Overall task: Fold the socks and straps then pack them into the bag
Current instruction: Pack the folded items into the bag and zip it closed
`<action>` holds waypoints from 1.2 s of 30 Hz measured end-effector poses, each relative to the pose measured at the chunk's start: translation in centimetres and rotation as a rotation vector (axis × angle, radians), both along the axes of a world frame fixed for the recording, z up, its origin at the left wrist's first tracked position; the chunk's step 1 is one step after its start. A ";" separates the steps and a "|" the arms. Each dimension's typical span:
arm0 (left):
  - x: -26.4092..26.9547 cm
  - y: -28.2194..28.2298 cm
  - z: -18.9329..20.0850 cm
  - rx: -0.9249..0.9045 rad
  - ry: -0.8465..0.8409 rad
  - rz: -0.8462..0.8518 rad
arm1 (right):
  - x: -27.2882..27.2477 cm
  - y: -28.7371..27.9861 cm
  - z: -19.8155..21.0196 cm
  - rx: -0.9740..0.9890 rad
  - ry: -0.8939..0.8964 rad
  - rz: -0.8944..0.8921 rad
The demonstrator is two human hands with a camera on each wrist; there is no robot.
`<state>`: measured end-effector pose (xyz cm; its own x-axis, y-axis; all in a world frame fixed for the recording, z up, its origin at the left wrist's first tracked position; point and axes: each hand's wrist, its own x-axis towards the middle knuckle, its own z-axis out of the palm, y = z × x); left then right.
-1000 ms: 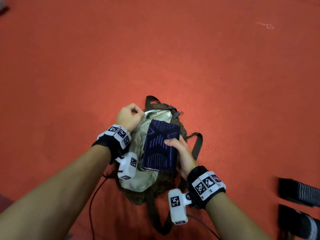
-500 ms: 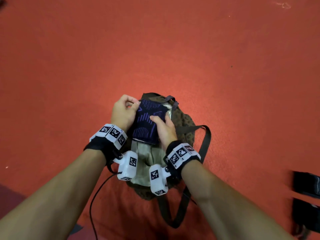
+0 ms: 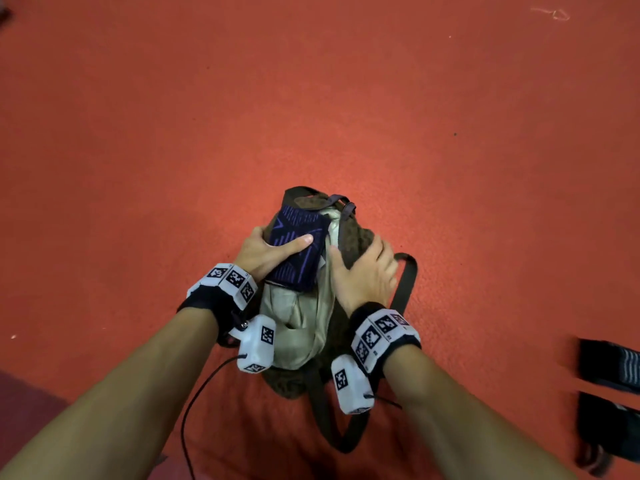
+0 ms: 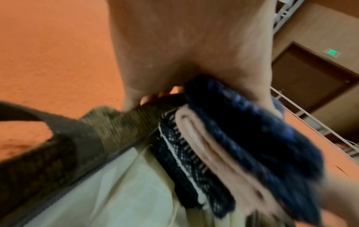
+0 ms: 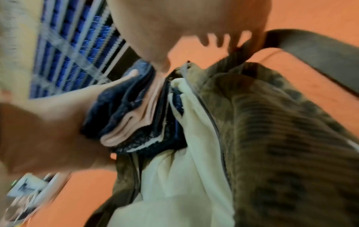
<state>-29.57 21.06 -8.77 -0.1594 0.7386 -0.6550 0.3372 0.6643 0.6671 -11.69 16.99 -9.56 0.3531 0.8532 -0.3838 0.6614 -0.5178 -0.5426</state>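
An olive-brown bag (image 3: 360,237) with a pale lining (image 3: 298,327) lies open on the red floor. A folded sock stack (image 3: 298,247), navy with purple marks on top, sits at the bag's mouth. My left hand (image 3: 270,252) grips it, thumb on top. The left wrist view shows the sock stack (image 4: 252,138) layered navy, pink and black-and-white against the bag (image 4: 58,153). My right hand (image 3: 367,268) rests spread on the bag's right side, thumb beside the opening. In the right wrist view the sock stack (image 5: 126,116) is partly inside the bag (image 5: 272,130).
Two dark folded items with pale stripes (image 3: 609,362) (image 3: 606,431) lie on the floor at the far right. The bag's strap (image 3: 405,282) loops out to the right of it. A black cable (image 3: 194,410) trails from my left wrist.
The sock stack passed from my right hand to my left and moved up to the bag's mouth. My right hand let go and shifted onto the bag's right side.
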 end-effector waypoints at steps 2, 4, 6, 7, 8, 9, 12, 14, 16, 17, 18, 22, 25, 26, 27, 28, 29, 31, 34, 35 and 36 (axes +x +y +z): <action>0.4 0.1 0.3 -0.030 -0.087 -0.052 | 0.4 -0.3 -0.7 -0.229 0.164 0.013; 0.9 -0.2 0.4 0.000 -0.104 -0.105 | 0.5 0.1 -1.5 -0.221 0.244 0.032; 1.1 -0.6 0.2 0.015 -0.109 -0.108 | 0.4 0.6 -2.3 -0.159 0.333 0.007; 1.1 -0.8 0.0 0.019 -0.107 -0.105 | 0.4 0.7 -2.6 -0.128 0.404 -0.005; 1.3 -1.0 0.0 0.024 -0.109 -0.097 | 0.4 0.8 -2.8 -0.100 0.483 -0.018; 1.4 -1.1 -0.1 0.021 -0.112 -0.085 | 0.4 0.9 -3.0 -0.078 0.562 -0.029; 1.9 -1.4 0.1 0.034 -0.118 -0.094 | 0.6 0.6 -3.1 -0.026 0.745 -0.044; 2.3 -1.6 0.3 0.046 -0.127 -0.113 | 1.0 0.1 -2.9 0.010 0.809 -0.059; 3.1 -1.8 0.5 0.056 -0.144 -0.137 | 2.0 -0.9 -2.6 0.046 0.840 -0.077; 3.7 -1.9 0.5 0.062 -0.156 -0.148 | 2.6 -1.4 -2.4 0.065 0.851 -0.088; 4.5 -2.1 0.7 0.067 -0.167 -0.163 | 3.4 -1.9 -2.2 0.084 0.859 -0.103; 8.7 -2.9 1.3 0.072 -0.231 -0.217 | 7.3 -3.6 -1.2 0.144 0.858 -0.179; 13.0 -3.5 1.9 0.068 -0.265 -0.230 | 11.4 -4.6 0.5 0.174 0.861 -0.214; 14.7 -3.8 2.1 0.070 -0.276 -0.229 | 13.0 -5.0 1.0 0.184 0.848 -0.228; 16.4 -4.1 2.4 0.075 -0.289 -0.229 | 14.7 -5.4 1.5 0.197 0.835 -0.241; 18.2 -4.5 2.6 0.078 -0.302 -0.235 | 16.4 -5.8 2.1 0.207 0.822 -0.250; 20.1 -4.9 2.9 0.077 -0.312 -0.241 | 18.2 -6.3 2.5 0.210 0.810 -0.259; 23.6 -6.1 3.3 0.069 -0.312 -0.243 | 21.6 -7.2 2.9 0.214 0.781 -0.265; 27.5 -8.0 2.9 0.081 -0.290 -0.213 | 25.5 -8.4 2.9 0.189 0.743 -0.243; 28.2 -8.6 2.4 0.088 -0.277 -0.198 | 26.3 -8.7 2.4 0.162 0.726 -0.228; 28.7 -9.0 2.0 0.090 -0.254 -0.190 | 26.9 -9.0 1.9 0.129 0.698 -0.204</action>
<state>-0.83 12.09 -6.80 0.1469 0.7965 -0.5865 0.2646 0.5397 0.7992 15.23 8.01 -7.64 0.2200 0.8503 -0.4780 0.0373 -0.4970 -0.8669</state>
